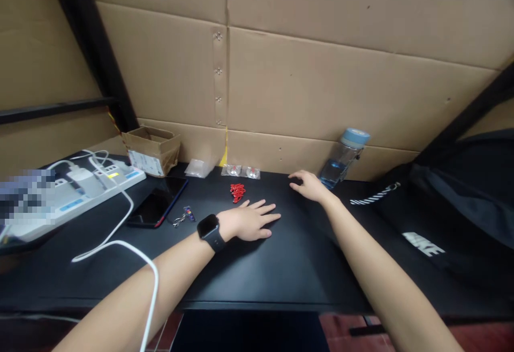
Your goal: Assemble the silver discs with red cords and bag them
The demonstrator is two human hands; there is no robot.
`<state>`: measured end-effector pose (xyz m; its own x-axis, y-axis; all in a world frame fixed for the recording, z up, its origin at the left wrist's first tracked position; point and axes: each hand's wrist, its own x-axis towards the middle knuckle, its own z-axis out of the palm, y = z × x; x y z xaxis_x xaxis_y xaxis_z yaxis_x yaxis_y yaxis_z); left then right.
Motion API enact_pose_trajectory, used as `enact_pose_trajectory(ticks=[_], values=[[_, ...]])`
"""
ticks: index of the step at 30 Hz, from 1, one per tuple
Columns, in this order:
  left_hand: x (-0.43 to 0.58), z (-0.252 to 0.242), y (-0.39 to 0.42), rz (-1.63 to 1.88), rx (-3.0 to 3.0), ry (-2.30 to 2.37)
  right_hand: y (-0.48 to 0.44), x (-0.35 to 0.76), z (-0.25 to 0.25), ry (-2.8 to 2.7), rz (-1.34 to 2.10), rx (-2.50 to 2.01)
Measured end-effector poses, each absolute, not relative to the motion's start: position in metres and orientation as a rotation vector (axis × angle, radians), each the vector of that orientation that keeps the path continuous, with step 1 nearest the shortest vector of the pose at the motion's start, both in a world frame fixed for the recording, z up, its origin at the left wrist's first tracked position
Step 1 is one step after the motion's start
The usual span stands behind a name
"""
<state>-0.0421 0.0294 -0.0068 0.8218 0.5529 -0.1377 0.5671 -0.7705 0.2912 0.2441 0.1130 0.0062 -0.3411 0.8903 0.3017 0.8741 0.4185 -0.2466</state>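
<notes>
My left hand [252, 221] lies flat on the black table with its fingers spread and nothing in it. A black smartwatch [209, 230] is on that wrist. Just beyond its fingers sits a small pile of red pieces [237, 192], too small to make out in detail. Behind the pile are two clear packets [242, 171] with round silvery contents. My right hand [308, 185] is near the back of the table, empty, fingers apart and slightly bent. Close to its right, a clear water bottle [339, 160] with a blue lid leans against the cardboard wall.
On the left are a phone [157, 202], a keychain [185, 216], an open cardboard box [154, 150], a plastic bag [198, 168] and a white power strip [84, 197]. A white cable [124, 243] crosses over my left forearm. A black bag [453, 223] fills the right side.
</notes>
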Motion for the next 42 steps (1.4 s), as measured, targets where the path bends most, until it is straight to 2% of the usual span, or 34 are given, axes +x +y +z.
enact_pose_trajectory(ticks=[5,12,16,18,26,31,39,42], values=[[-0.038,-0.007,0.028,0.17,2.82,0.831,0.088,0.3,0.007,-2.177,0.303,-1.64],[-0.042,0.006,0.037,0.391,2.871,0.758,0.096,0.298,-0.006,-2.196,0.236,-1.547],[-0.071,0.02,0.061,0.839,2.791,1.124,0.097,0.3,-0.008,-2.161,0.282,-1.545],[-0.091,0.024,0.074,0.943,2.733,1.304,0.097,0.301,-0.007,-2.151,0.294,-1.546],[-0.13,0.019,0.094,0.552,2.518,1.304,0.097,0.303,-0.007,-2.096,0.298,-1.579],[-0.119,0.012,0.093,0.522,2.539,1.148,0.099,0.303,-0.009,-2.113,0.279,-1.59],[-0.107,0.006,0.094,0.436,2.683,1.137,0.097,0.301,-0.007,-2.133,0.219,-1.596],[-0.108,0.006,0.095,0.509,2.735,1.161,0.095,0.301,-0.005,-2.106,0.212,-1.605]])
